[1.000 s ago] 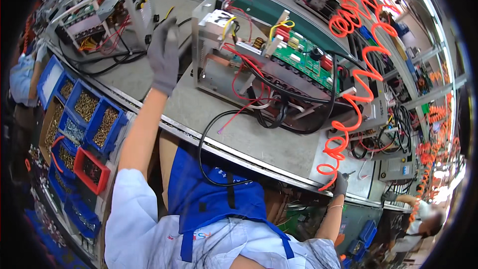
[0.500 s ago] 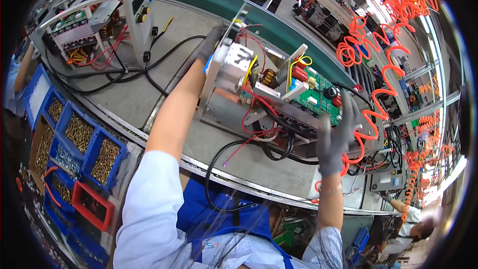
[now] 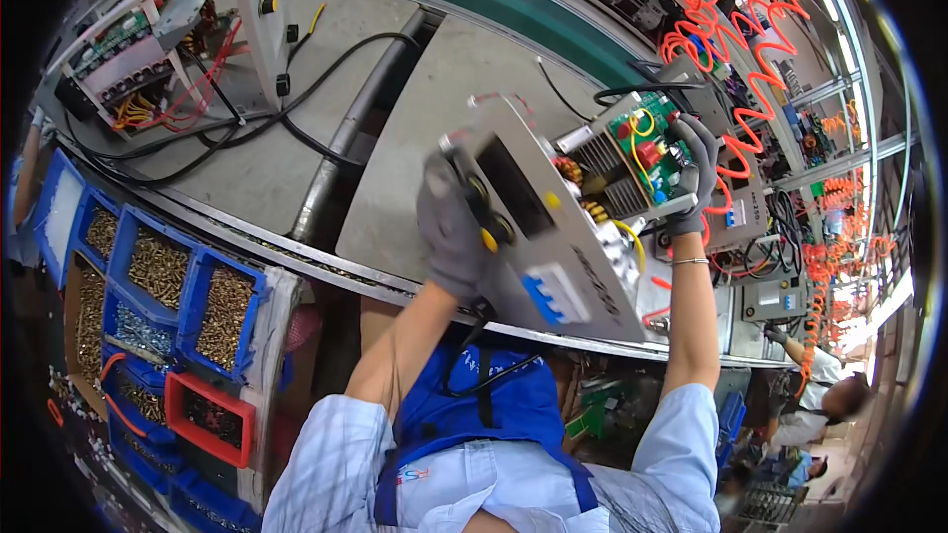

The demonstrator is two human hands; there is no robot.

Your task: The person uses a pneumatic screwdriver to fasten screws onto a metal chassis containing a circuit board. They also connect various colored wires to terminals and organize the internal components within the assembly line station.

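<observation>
An open electrical unit, tilted and turned, stands on the bench before me. Its grey front panel (image 3: 558, 237) faces toward me and the left, with a dark display window, black-and-yellow knobs and a blue-and-white block. My left hand (image 3: 452, 227), in a grey glove, is closed on the panel's left edge beside the knobs. At the unit's other end, my gloved right hand (image 3: 694, 173) curls its fingers over the green circuit board (image 3: 647, 116); its exact hold is partly hidden. Between the hands show a finned heat sink (image 3: 607, 173), copper coils and yellow wires.
A second open unit (image 3: 158, 49) stands at the left with black cables (image 3: 331, 109) trailing from it. Blue bins (image 3: 222, 311) of screws and a red bin (image 3: 209, 418) sit at lower left. Orange coiled hoses (image 3: 760, 173) hang at the right. A co-worker (image 3: 825, 395) is at far right.
The unit has swung round, bringing its front panel toward me. My left hand came nearer from the unit's far corner. The right hand, earlier open above the board, now curls over its end.
</observation>
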